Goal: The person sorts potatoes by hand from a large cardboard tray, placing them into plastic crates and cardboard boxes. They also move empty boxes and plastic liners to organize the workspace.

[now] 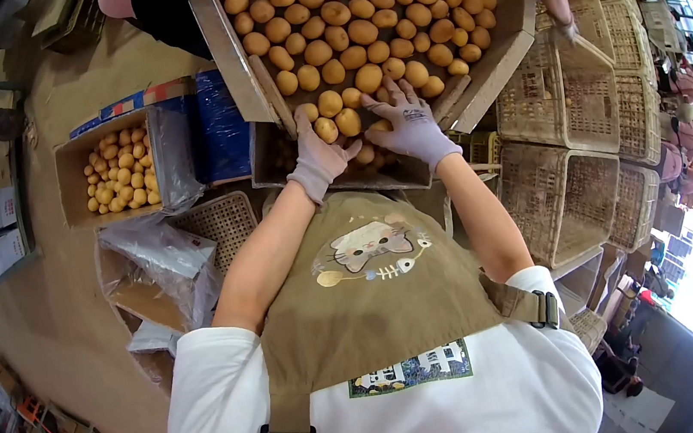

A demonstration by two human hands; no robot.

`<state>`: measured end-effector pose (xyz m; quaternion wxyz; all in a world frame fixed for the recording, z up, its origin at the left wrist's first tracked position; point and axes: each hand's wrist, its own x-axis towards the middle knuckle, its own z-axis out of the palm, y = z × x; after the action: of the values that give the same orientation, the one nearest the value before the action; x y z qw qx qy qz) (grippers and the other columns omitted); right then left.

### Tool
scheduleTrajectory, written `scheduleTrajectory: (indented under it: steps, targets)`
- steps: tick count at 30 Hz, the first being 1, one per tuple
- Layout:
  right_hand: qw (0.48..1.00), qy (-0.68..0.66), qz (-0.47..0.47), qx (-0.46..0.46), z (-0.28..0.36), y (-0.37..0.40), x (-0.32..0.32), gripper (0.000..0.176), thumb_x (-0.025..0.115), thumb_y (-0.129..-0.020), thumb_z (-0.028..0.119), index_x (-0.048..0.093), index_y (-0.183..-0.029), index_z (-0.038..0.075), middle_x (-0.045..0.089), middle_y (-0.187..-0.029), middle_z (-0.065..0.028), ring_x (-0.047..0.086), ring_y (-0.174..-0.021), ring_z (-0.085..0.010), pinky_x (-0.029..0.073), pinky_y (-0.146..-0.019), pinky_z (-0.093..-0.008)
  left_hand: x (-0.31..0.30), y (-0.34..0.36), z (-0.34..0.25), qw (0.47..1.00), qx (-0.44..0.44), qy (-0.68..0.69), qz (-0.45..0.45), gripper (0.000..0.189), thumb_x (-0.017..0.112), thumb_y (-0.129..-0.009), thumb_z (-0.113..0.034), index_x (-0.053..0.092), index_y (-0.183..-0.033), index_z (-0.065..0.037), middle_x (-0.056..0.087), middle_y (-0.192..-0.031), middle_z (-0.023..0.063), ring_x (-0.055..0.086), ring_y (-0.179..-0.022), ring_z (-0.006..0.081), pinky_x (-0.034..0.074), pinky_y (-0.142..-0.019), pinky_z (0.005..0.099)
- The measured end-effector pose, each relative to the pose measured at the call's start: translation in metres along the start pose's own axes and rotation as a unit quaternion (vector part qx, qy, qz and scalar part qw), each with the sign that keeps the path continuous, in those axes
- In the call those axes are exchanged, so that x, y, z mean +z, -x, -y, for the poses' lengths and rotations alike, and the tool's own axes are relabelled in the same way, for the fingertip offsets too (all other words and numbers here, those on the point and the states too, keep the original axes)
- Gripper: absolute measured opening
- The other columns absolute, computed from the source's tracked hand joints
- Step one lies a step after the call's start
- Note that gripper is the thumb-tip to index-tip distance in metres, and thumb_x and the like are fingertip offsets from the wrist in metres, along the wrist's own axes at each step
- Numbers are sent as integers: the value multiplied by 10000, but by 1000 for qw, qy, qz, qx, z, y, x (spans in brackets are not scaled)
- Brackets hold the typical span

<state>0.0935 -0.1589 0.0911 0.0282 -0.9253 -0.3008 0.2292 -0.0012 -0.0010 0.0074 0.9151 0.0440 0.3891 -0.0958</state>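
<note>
fruits (348, 122) at the tray's (235, 48) near edge, between the hands and just above the box (411, 176); no marked long axis. left hand (317, 165) nearer, grip half open, cupped alongside; right hand (414, 129) spread, neither visibly closed on one.

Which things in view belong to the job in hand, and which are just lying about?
In the job:
- left hand, right hand
- round fruit at the fingers
- tray holding it
- box below the hands

Apparently lying about:
- woven crates, right
- woven basket, left
- plastic-draped carton
- fruit-filled carton, left (possibly job stock)
</note>
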Motion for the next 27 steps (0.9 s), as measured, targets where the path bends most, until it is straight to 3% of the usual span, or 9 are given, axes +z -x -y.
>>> scheduleTrajectory:
  steps: [2, 4, 7, 11, 13, 14, 16, 23, 27]
  targets:
    - [983, -176, 1, 49, -30, -10, 3, 591, 657, -806, 525, 618, -1355, 309, 317, -1599, -178, 263, -1486, -383, 232, -1190, -510, -1, -2, 0, 1000, -8, -8, -24, 726, 440, -918, -722, 409, -1454, -232, 449, -1490, 50, 405, -1385, 287, 253, -1136, 615]
    - [968, -163, -177, 64, -35, -13, -7, 595, 617, -829, 537, 597, -1383, 321, 297, -1608, -186, 237, -1496, -395, 239, -1185, -508, -1, -2, 1, 997, -10, -21, -67, 662, 475, -940, -660, 434, -1430, -216, 473, -1464, 55, 450, -1351, 276, 303, -1121, 607]
    - [990, 113, -47, 72, -8, -3, -11, 623, 617, -839, 528, 545, -1429, 342, 262, -1623, -187, 203, -1499, -426, 224, -1189, -523, -5, -5, 7, 995, 30, -45, -79, 547, 544, -957, -550, 490, -1372, -198, 534, -1386, 52, 526, -1269, 263, 407, -1068, 546]
    - [994, 94, -40, 37, -18, 2, -18, 566, 616, -858, 488, 570, -1402, 338, 354, -1580, -159, 284, -1458, -443, 297, -1156, -512, -12, -9, 6, 992, 22, -93, -80, 405, 605, -963, -432, 558, -1288, -195, 603, -1271, 42, 605, -1147, 244, 518, -964, 426]
    - [998, -20, -36, 37, -28, -9, -37, 441, 603, -890, 411, 649, -1302, 260, 517, -1433, -146, 482, -1318, -399, 427, -1052, -471, -14, -13, 5, 992, 25, -102, -73, 568, 595, -929, -541, 479, -1371, -204, 544, -1361, 52, 522, -1260, 276, 417, -1040, 571]
    - [972, -129, -192, 51, -50, -24, -16, 354, 583, -913, 336, 690, -1214, 185, 601, -1293, -131, 595, -1158, -358, 493, -949, -450, -9, -9, 4, 992, 14, -90, -83, 621, 592, -915, -577, 453, -1395, -207, 515, -1396, 56, 490, -1298, 290, 379, -1056, 612]
    - [977, -86, -147, 127, -43, -33, -43, 450, 562, -897, 347, 626, -1309, 177, 573, -1342, -165, 589, -1189, -360, 489, -966, -455, -6, -7, 3, 995, -16, -84, -58, 849, 570, -848, -721, 338, -1487, -211, 372, -1524, 73, 354, -1416, 351, 213, -1085, 744]
    - [987, -50, 14, 154, -41, -61, -58, 445, 597, -863, 314, 594, -1284, 167, 542, -1333, -197, 547, -1235, -396, 464, -1013, -450, -7, -12, 14, 992, -72, 88, 50, 1023, 494, -791, -838, 225, -1564, -224, 224, -1607, 87, 223, -1481, 381, 167, -1083, 787]
    - [989, -62, -46, 125, -45, -57, -36, 351, 622, -857, 259, 610, -1196, 167, 581, -1228, -198, 591, -1119, -399, 486, -945, -459, -2, -3, 10, 992, -61, 96, 49, 1057, 450, -791, -864, 184, -1584, -219, 157, -1632, 91, 188, -1494, 391, 218, -1063, 795]
